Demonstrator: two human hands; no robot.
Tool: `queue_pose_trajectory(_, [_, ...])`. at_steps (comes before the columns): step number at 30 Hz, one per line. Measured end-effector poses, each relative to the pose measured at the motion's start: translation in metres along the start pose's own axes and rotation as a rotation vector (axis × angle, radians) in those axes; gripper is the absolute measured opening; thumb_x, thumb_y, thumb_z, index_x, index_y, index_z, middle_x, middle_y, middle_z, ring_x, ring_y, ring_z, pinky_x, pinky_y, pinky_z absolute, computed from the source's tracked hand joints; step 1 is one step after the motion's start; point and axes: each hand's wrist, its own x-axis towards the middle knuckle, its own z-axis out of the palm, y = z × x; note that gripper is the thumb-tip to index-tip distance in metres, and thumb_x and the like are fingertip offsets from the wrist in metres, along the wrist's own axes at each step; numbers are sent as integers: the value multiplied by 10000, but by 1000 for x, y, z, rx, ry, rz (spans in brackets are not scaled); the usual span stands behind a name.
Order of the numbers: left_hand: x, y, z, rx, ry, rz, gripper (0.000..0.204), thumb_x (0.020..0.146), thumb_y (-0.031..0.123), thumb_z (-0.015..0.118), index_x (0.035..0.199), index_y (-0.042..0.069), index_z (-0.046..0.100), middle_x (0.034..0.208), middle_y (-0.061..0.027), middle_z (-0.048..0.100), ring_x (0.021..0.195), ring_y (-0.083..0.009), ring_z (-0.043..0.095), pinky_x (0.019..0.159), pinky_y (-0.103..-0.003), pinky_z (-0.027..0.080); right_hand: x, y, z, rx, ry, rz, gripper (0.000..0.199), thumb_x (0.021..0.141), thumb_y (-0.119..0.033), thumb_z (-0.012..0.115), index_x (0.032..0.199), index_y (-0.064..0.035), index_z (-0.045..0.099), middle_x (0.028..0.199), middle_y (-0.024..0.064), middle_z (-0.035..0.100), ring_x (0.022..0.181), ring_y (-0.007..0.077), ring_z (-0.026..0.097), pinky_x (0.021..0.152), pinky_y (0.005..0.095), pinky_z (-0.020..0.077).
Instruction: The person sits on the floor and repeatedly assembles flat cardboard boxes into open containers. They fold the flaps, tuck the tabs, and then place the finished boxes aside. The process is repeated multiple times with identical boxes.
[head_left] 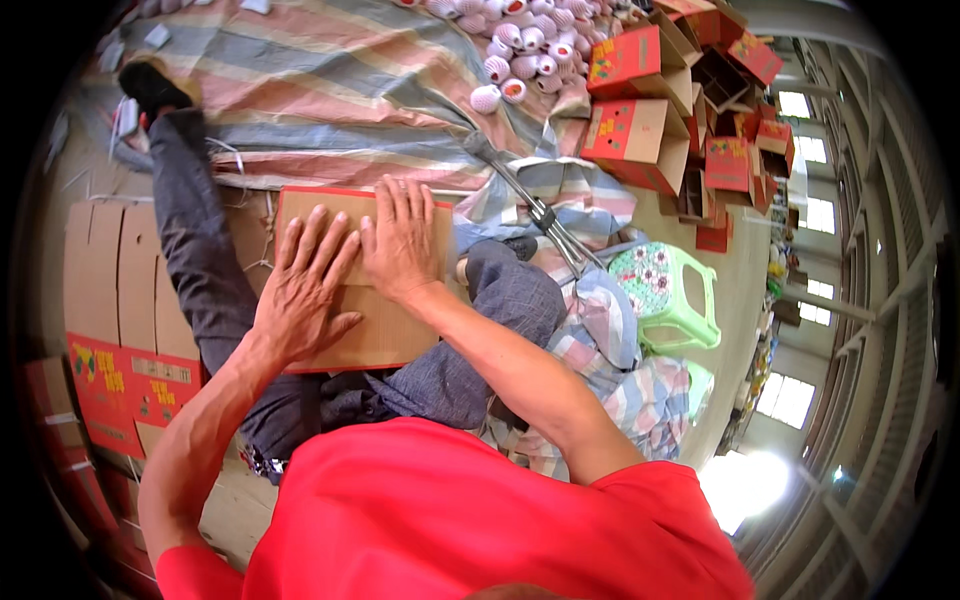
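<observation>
Both hands, left (300, 290) and right (400, 245), press flat and open on our cardboard (400, 335); folding it calls for a firm crease.

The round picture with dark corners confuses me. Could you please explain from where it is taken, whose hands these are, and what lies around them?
It comes from a wide-angle camera worn on a person's head, looking down, so straight edges bend. The person wears a red shirt and sits on a striped sheet. Both hands are theirs: the left hand and the right hand press flat on a brown cardboard piece lying on the lap. Neither hand grips anything. Nearby are a green plastic stool, red cartons, flattened boxes and round fruit in white foam nets.
</observation>
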Motion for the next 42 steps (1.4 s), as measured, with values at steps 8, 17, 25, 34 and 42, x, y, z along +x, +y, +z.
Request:
queue_pose_trajectory(8, [26,-14,-1,73,10,9,1030,865,592,686,1638,6,338,1732,-189,267,1631,-410,130,1330,-548,50,27,11,9,139,17,52,500,955,-238,593,1357,53,534,1381,236,560,1347,419,472,1228,574,263])
queue_pose_trajectory(17, [8,-50,74,-635,820,-546,545,1021,234,627,1495,-17,534,1539,-233,533,1446,-384,480,1212,-459,348,8,44,-22,158,68,113,483,952,-257,612,1346,23,602,1364,220,619,1323,395,533,1197,523,339])
queue_pose_trajectory(25, [15,-111,279,-1473,215,-1000,681,1029,472,599,1486,-31,543,1425,-219,628,1290,-352,591,1086,-431,450,-39,137,-15,275,260,103,463,1021,-277,537,1357,35,597,1361,260,623,1341,438,533,1180,542,357])
queue_pose_trajectory(34, [5,-27,36,-1396,403,-365,401,966,135,733,1327,9,616,1146,-68,722,996,-169,672,891,-344,551,-102,176,-34,699,-23,441,627,1148,-468,358,1515,13,524,1508,243,580,1448,346,513,1199,402,370])
queue_pose_trajectory(42, [-13,63,-28,-379,254,38,219,883,75,650,1101,60,630,938,-173,669,933,-423,701,767,-524,548,-84,195,-44,847,63,692,620,1125,-401,496,1519,76,451,1329,220,693,1125,285,725,929,393,581])
